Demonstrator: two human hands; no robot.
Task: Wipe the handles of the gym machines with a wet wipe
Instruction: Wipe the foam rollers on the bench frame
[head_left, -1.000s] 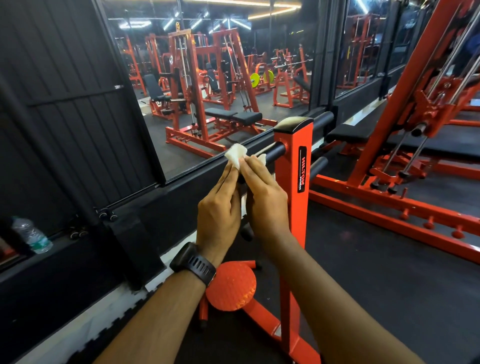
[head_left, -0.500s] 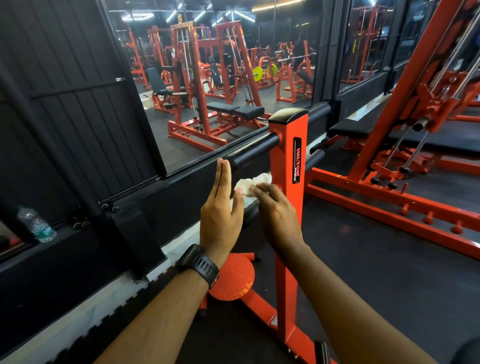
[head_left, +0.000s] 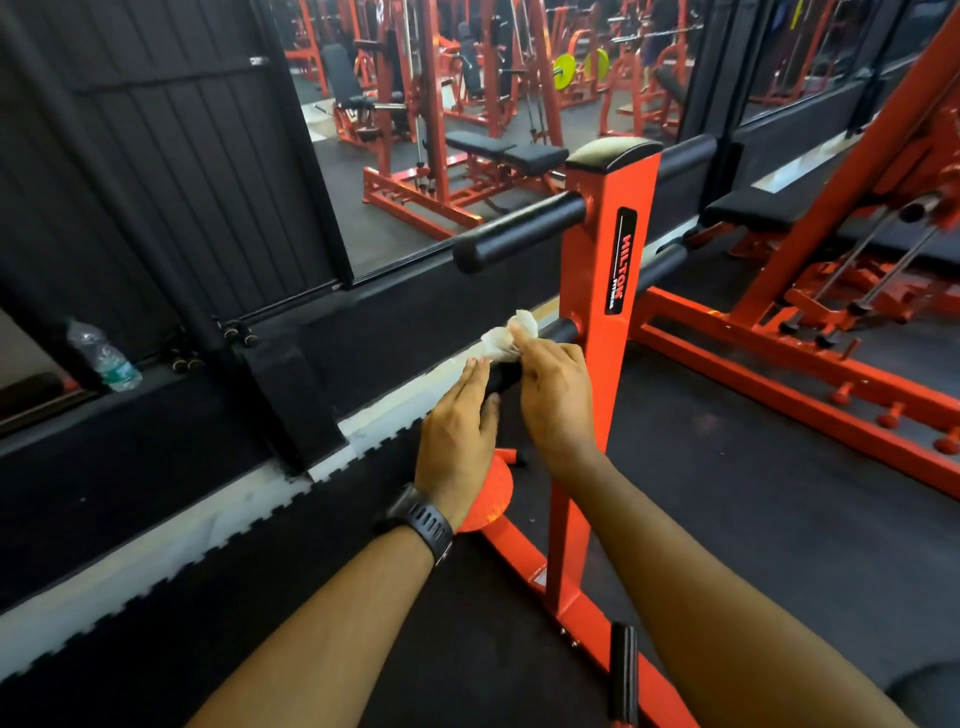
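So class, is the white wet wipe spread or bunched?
Bunched: the white wet wipe sits crumpled in the right hand, on the lower black handle.

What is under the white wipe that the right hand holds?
Under the wet wipe runs the lower black handle of the orange post; the right hand pinches the wipe against it. The part beneath the wipe is covered.

- Upright post (head_left: 584, 280): I see smooth, glossy orange-painted metal with bright highlights.
- Upper handle (head_left: 519, 234): smooth matt black sleeve; foam or rubber, I cannot tell.
- Wet wipe (head_left: 504, 340): thin white sheet, crumpled; cloth or paper.
- Floor (head_left: 753, 493): matt black, finely grained mat.
- Water bottle (head_left: 104, 358): clear ribbed plastic.
- Watch strap (head_left: 434, 527): matt black, perforated.
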